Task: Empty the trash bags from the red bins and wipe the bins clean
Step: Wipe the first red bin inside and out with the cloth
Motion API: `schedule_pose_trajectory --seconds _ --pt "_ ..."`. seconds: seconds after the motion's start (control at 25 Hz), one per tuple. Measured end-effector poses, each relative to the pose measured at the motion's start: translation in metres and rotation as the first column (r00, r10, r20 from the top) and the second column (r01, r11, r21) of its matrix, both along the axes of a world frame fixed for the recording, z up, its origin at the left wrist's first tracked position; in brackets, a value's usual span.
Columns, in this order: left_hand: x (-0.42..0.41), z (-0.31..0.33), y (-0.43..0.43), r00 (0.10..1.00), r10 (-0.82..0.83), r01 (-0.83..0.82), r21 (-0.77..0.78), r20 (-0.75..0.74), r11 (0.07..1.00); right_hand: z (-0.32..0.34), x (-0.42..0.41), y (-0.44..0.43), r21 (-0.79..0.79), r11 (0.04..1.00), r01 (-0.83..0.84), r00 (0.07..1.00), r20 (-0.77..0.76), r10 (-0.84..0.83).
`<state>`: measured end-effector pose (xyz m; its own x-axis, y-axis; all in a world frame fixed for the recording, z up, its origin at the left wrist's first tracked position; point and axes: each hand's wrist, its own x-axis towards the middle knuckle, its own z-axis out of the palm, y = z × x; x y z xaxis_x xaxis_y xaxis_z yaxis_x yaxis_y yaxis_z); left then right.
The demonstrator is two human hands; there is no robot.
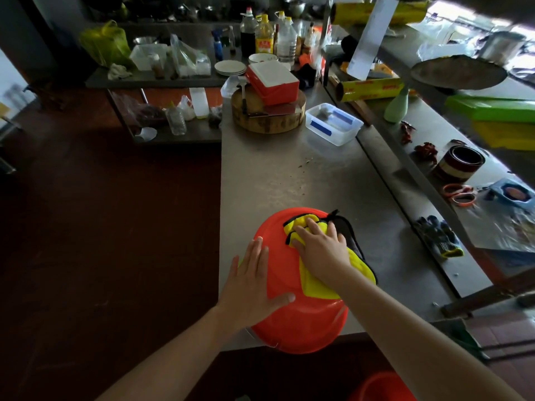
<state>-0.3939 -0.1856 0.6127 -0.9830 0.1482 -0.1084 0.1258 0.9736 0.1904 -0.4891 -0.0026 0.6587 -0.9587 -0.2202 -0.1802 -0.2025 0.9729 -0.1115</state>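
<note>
A red bin (301, 319) lies upside down on the near corner of the steel counter (289, 175), its rim hanging slightly over the front edge. My left hand (252, 285) rests flat on the bin's left side with straight fingers. My right hand (321, 250) presses a yellow cloth with black trim (315, 285) onto the bin's upturned bottom, fingers spread over the cloth. Part of a second red bin (382, 387) shows below the counter at the bottom edge.
Farther along the counter stand a clear plastic box (333, 123) and a round wooden chopping block (269, 117) with a red-and-white box on it. A lower shelf to the right holds gloves (440, 235), scissors and a tin. Dark floor lies to the left.
</note>
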Motion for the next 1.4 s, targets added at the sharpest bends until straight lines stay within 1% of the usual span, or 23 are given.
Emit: schedule_pose_trajectory --seconds 0.12,0.2,0.32,0.44,0.56,0.72,0.88,1.08,1.2,1.32,1.4 --pt "-0.002 0.001 -0.001 1.0 -0.01 0.01 0.007 0.029 1.0 0.002 -0.023 -0.008 -0.001 1.0 0.008 1.0 0.011 -0.008" --pt "-0.002 0.0 0.0 0.999 -0.005 0.004 0.009 0.039 1.0 -0.001 -0.018 -0.006 -0.008 1.0 0.014 1.0 0.008 -0.014" --pt "-0.001 -0.003 0.001 0.999 -0.001 0.0 0.007 0.043 1.0 -0.004 0.01 0.009 -0.013 1.0 0.008 1.0 -0.013 -0.008" --pt "-0.002 -0.006 0.0 0.998 0.007 -0.01 0.052 0.063 0.999 -0.003 0.045 0.028 -0.018 1.0 -0.009 1.0 -0.009 0.009" --pt "-0.001 -0.005 -0.001 0.997 0.007 -0.011 0.05 0.075 0.999 -0.004 0.079 0.036 0.009 0.999 -0.035 0.999 -0.011 0.036" --pt "0.0 -0.002 -0.001 0.997 0.009 -0.014 0.056 0.081 0.998 -0.005 0.097 0.041 0.019 0.998 -0.068 0.997 -0.025 0.068" --pt "-0.001 0.001 0.0 0.996 0.008 -0.016 0.084 0.094 0.996 -0.006 0.078 0.039 0.024 0.999 -0.048 0.997 -0.053 0.049" --pt "-0.002 0.002 0.0 0.996 0.014 -0.021 0.078 0.092 0.997 -0.003 0.009 0.032 0.014 1.0 -0.024 0.996 -0.085 0.025" --pt "-0.002 0.001 0.002 0.997 0.026 -0.03 0.055 0.071 0.998 -0.003 -0.019 0.032 -0.028 0.998 -0.059 0.997 -0.041 0.058" --pt "-0.001 -0.002 0.002 0.997 0.033 -0.036 0.048 0.064 0.998 -0.006 -0.018 0.04 -0.056 0.994 -0.09 0.995 -0.042 0.088" --pt "0.0 -0.004 0.003 0.998 0.04 -0.043 0.054 0.058 0.998 -0.008 -0.001 0.046 -0.025 0.994 -0.106 0.991 -0.08 0.104"
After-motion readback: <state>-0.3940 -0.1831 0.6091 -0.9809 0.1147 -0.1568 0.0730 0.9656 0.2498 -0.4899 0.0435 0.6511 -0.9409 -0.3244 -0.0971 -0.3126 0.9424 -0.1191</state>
